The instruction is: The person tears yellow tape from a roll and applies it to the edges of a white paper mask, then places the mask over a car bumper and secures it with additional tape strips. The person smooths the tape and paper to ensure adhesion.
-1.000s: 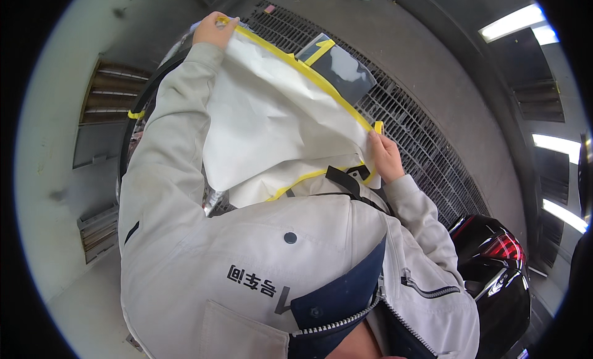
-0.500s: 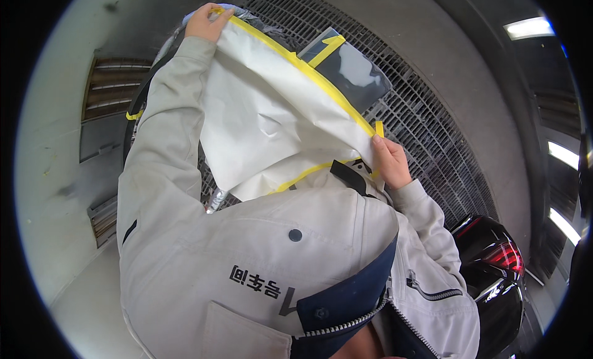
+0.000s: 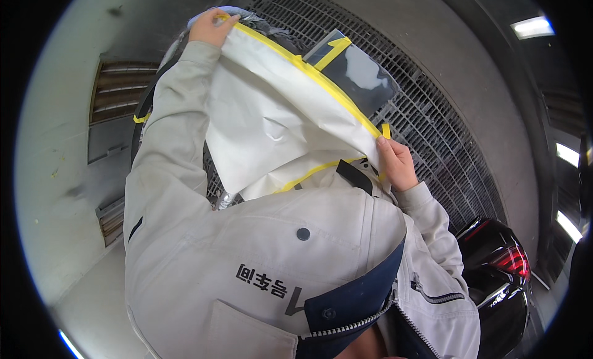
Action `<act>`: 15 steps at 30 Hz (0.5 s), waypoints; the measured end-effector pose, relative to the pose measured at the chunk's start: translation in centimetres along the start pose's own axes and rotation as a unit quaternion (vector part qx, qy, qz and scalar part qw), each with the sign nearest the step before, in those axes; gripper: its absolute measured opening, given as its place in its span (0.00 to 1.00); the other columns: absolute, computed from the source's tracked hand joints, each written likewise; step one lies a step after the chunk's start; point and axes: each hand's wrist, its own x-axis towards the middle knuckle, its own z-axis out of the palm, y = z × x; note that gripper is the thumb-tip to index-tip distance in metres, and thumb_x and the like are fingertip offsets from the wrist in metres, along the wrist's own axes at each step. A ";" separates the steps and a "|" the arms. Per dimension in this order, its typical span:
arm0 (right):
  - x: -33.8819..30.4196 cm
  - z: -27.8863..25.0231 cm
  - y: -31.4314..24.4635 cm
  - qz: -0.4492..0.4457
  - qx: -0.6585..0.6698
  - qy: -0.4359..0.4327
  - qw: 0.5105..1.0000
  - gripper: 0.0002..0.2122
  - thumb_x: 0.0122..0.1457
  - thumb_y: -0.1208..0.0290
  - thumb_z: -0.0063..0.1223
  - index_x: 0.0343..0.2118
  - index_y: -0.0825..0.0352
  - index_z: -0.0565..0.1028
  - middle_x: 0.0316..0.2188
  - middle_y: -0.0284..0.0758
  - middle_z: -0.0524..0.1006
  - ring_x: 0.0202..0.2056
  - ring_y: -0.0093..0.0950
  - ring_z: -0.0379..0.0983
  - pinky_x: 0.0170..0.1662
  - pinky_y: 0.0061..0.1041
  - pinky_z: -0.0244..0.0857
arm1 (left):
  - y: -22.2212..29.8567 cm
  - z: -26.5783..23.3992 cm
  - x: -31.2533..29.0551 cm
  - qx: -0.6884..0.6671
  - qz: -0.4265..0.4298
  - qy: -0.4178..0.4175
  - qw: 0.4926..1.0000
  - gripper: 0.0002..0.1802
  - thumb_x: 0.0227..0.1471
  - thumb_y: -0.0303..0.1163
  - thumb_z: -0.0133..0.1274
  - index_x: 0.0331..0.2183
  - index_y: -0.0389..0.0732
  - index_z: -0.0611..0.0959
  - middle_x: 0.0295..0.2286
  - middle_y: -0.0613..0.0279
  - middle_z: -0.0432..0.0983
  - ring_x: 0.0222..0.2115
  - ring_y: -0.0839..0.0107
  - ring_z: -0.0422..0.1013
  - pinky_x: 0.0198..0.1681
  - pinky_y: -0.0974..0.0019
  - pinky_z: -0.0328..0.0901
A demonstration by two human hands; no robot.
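Observation:
Between my hands stretches a sheet of white masking paper [image 3: 253, 109], its far edge lined with yellow masking tape [image 3: 333, 87]. My left hand [image 3: 213, 29] pinches the far left corner of the taped edge. At the right end my right hand [image 3: 398, 163] grips the same edge, thumb on top, with a short tape end sticking up beside it. The sheet sags in creases toward my jacket, and a second taped edge shows near my chest. Just beyond the paper lies a dark panel [image 3: 349, 90] with a whitish patch and a yellow tape strip; the paper hides its near part.
Metal floor grating [image 3: 445, 137] spreads beneath and beyond the panel. A bluish-grey wrapped edge [image 3: 250, 18] lies by my left hand. At the lower right stands a glossy black car part with a red tail light [image 3: 511, 260]. Vents [image 3: 120, 90] sit in the left wall.
The whole view has shifted slightly to the right. Both hands keep their hold on the taped edge, and the paper looks nearly the same.

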 end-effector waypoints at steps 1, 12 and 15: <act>0.2 0.0 0.2 0.012 -0.008 -0.009 1.000 0.21 0.78 0.55 0.53 0.43 0.73 0.84 0.31 0.21 0.78 0.33 0.12 0.67 0.36 0.18 0.62 | 0.0 0.2 -0.2 -0.005 0.012 0.005 1.000 0.25 0.55 0.54 0.72 0.42 0.42 0.90 0.41 0.50 0.86 0.42 0.54 0.81 0.50 0.57 0.74; 0.4 -0.2 0.7 -0.025 -0.023 0.002 0.999 0.20 0.78 0.57 0.53 0.41 0.74 0.84 0.31 0.23 0.78 0.34 0.14 0.67 0.37 0.21 0.63 | 8.4 -1.5 -3.5 0.062 0.287 0.068 0.954 0.16 0.60 0.42 0.65 0.48 0.48 0.91 0.43 0.55 0.82 0.47 0.53 0.77 0.55 0.53 0.70; 0.3 -0.1 0.8 -0.033 -0.036 0.004 0.999 0.19 0.79 0.57 0.53 0.41 0.70 0.83 0.31 0.19 0.74 0.33 0.12 0.65 0.37 0.18 0.61 | 12.1 -0.3 -6.2 0.012 0.278 -0.186 0.942 0.17 0.64 0.46 0.61 0.43 0.42 0.89 0.38 0.54 0.82 0.44 0.52 0.77 0.52 0.53 0.70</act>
